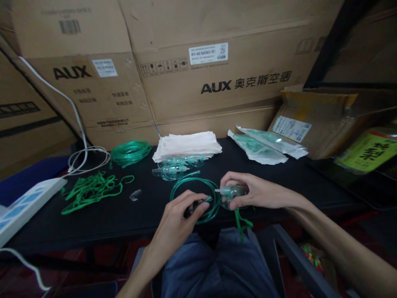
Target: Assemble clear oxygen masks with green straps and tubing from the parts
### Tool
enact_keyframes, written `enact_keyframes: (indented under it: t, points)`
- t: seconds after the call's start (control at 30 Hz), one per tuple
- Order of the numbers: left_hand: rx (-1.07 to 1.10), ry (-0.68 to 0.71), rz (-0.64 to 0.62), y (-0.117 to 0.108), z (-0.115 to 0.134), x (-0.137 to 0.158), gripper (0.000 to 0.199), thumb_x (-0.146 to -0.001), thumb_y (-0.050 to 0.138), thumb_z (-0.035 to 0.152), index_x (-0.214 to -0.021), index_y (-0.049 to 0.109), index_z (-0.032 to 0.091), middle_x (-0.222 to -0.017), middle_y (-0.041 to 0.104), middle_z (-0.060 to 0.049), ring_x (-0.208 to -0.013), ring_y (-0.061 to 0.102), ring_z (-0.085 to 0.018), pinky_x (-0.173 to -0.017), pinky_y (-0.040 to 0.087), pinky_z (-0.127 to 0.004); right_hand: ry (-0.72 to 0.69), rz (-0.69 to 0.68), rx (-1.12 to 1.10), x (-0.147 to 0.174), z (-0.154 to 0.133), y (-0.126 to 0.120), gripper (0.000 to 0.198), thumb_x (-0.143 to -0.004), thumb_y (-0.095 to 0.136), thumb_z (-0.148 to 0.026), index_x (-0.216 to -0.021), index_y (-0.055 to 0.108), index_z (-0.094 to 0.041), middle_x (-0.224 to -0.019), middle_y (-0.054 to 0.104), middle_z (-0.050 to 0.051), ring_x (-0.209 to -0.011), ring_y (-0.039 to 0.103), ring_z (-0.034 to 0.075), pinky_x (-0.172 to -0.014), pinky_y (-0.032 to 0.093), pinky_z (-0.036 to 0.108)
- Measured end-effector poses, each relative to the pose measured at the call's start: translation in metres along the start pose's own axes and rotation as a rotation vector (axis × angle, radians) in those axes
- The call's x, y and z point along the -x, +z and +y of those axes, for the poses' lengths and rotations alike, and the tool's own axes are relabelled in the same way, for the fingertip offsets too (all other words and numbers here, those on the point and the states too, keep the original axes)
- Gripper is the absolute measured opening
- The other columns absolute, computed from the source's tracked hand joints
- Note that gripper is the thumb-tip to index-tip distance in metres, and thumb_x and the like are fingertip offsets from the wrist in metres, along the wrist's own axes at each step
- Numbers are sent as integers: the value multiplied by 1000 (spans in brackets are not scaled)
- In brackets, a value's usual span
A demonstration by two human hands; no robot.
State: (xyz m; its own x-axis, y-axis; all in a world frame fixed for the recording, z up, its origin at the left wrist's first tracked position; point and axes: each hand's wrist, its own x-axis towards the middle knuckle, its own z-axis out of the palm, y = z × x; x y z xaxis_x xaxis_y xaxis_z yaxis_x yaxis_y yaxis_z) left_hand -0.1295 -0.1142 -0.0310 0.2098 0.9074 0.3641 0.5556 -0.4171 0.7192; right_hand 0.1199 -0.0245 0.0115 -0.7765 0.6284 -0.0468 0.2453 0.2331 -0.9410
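Observation:
My left hand [182, 211] pinches the end of a coiled green tube [198, 179], near its connector. Facing it, my right hand [240, 190] grips a clear oxygen mask [230, 194] with its pale nozzle pointing left. A small gap separates the connector from the nozzle. From below my right hand hangs a green elastic strap [241, 223]. The tube's loops lie at the table's front edge, between and behind my hands. Just beyond them rest more clear masks [172, 170], by a stack of white pouches [187, 145].
Tangled green straps [93, 188] and another green tubing coil [130, 152] lie to the left, with a white power strip [31, 207]. Packaged masks [263, 145] lie at the back right, beside a cardboard box [316, 120]. Large cartons [173, 95] wall off the table's back.

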Motion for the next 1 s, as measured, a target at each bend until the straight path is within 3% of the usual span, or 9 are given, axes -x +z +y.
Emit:
enact_keyframes:
  t: [0.13, 0.3, 0.5, 0.8, 1.0]
  points:
    - [24, 15, 5, 0, -2, 0, 17, -101, 65, 30, -113, 75, 26, -98, 71, -1, -85, 64, -14, -74, 48, -23, 21, -64, 14, -2, -4, 5, 37, -83, 80, -50, -98, 70, -18, -79, 65, -2, -73, 57, 15, -64, 41, 25]
    - [76, 38, 6, -1, -4, 1, 16, -101, 65, 27, -112, 75, 24, -103, 72, -2, -94, 67, -16, -82, 50, -24, 8, -99, 65, -3, -7, 6, 40, -89, 72, -54, -105, 73, -18, -84, 69, 1, -80, 62, 20, -68, 45, 28]
    - [88, 55, -9, -2, 0, 2, 16, -101, 64, 23, -112, 75, 25, -104, 73, -1, -97, 68, -15, -86, 51, -23, -39, -134, 222, -1, -15, 9, 41, -100, 57, -54, -114, 71, -19, -91, 63, 1, -82, 55, 18, -72, 42, 27]
    - [-25, 154, 102, 3, -6, 6, 14, -93, 75, 21, -107, 75, 22, -91, 72, 1, -80, 63, -14, -73, 48, -24, -48, -71, 272, -9, -15, 21, 38, -99, 58, -52, -96, 72, -17, -75, 57, -2, -67, 47, 14, -61, 38, 25]
    - [-106, 257, 79, 6, -10, 7, 13, -100, 65, 18, -110, 72, 16, -89, 73, -2, -81, 60, -16, -76, 48, -28, -129, -2, 331, -10, -15, 27, 28, -99, 60, -40, -96, 73, -16, -80, 66, 0, -70, 53, 14, -65, 41, 24]
